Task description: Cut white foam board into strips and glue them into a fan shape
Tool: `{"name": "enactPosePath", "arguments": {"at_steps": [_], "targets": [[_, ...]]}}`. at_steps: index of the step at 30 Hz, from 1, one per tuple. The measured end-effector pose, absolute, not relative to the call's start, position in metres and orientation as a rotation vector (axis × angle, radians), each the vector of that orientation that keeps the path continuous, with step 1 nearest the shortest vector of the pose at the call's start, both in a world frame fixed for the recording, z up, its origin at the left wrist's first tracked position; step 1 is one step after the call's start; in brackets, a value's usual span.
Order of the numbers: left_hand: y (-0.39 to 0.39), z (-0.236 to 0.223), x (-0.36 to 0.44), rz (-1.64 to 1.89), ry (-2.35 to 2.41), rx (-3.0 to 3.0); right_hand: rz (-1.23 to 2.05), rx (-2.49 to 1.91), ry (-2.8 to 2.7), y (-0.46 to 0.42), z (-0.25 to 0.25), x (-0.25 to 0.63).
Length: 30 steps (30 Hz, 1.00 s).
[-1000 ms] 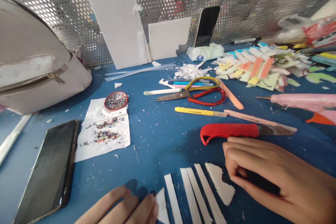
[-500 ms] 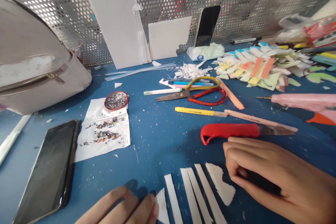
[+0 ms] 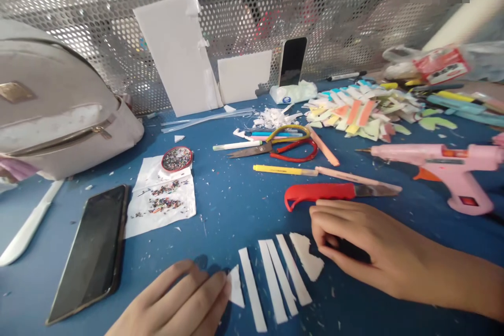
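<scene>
Head view: your left hand [image 3: 177, 296] touches scrap [image 3: 236, 290], right hand [image 3: 366, 244] curled beside knife [image 3: 323, 192]; fingers' grip unclear. Seemingly arranging strips [image 3: 252, 290] toward near edge of desk [image 3: 232, 205]; next needs light touch.

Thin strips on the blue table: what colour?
The strips are white; best seen in the head view, the only one.

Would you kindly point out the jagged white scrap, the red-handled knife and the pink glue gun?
Jagged white scrap [image 3: 307, 256], head view: its middle.
Red-handled knife [image 3: 340, 190], head view: the handle.
Pink glue gun [image 3: 443, 155], head view: its body.
</scene>
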<state>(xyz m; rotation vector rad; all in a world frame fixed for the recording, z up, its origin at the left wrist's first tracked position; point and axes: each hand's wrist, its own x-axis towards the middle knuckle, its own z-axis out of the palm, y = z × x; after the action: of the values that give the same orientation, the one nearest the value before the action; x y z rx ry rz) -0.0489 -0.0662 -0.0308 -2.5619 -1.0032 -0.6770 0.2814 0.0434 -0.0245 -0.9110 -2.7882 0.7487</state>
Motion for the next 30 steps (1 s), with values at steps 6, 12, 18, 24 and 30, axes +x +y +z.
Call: {"name": "enactPosePath", "arguments": {"at_steps": [6,12,18,24,30], "targets": [[-0.072,-0.023,-0.054,-0.557,-1.016,-2.807,0.731,-0.875,-2.77,0.042,-0.019,0.278],[-0.076,-0.034,-0.057,-0.59,-1.01,-2.86,0.646,-0.924,-2.756,0.036,-0.012,0.279],[-0.077,-0.032,-0.058,-0.595,-1.024,-2.909,0.386,-0.756,-2.629,0.023,-0.005,0.271],[-0.077,-0.03,-0.057,-0.591,-1.03,-2.931,0.467,-0.629,-2.752,0.007,-0.011,0.246],[-0.078,-0.026,-0.056,-0.586,-0.993,-2.886,0.477,-0.631,-2.787,0.008,-0.019,0.225]]}}
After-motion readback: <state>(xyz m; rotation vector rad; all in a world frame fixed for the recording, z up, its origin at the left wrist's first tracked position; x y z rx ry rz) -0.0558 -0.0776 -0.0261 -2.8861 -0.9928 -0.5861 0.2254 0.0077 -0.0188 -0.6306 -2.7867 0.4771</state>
